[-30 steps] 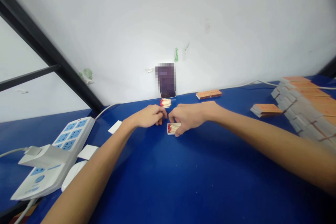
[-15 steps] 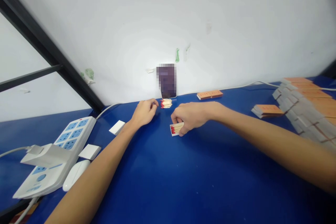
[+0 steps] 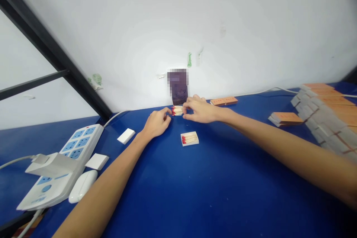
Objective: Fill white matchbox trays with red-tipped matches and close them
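On blue tabletop (image 3: 167, 189), loose matches (image 3: 177, 110), pale-stemmed, red-tipped, bunched roughly parallel

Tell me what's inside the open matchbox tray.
Matches lie in the tray, red heads toward the left. The upper ones cover most of the bottom; anything beneath them can't be seen.
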The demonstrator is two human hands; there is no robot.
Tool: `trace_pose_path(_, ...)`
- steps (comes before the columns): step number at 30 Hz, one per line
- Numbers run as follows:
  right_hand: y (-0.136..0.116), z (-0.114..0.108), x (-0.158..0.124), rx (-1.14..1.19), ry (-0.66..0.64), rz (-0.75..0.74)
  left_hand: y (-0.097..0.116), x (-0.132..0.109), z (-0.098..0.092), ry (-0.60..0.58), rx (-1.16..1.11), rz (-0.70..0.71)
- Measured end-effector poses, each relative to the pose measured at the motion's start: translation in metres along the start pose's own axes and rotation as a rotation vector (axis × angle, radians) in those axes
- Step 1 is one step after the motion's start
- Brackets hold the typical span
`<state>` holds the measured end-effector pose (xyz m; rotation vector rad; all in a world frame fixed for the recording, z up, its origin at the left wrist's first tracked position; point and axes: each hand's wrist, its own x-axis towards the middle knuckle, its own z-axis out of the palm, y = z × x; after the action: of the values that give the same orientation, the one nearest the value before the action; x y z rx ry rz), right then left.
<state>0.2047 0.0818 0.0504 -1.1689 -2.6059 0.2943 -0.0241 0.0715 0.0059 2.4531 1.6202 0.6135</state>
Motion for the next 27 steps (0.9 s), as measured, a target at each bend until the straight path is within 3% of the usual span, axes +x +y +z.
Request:
trace_pose_path(3, 0.012, 0.019, 0.004, 0.088, 0.13, -0.084, 0.001, -0.001, 0.002, -0.006, 0.011, 0.019)
trace_pose_path(9, 0.024, 0.046, 0.01, 0.091, 0.306, 0.013, 0.0, 0.001, 0.007, 0.026, 0.049, -0.024)
trace_pose_path(20, 0.026, 0.056, 0.017, 0.123, 0.281, 0.126, 0.004, 0.002, 0.005, 0.015, -0.005, -0.075)
trace_pose_path(27, 0.021, 0.047, 0.034, -0.043, 0.093, 0.164, 0.002, 0.0, 0.01, 0.036, 0.013, -0.064)
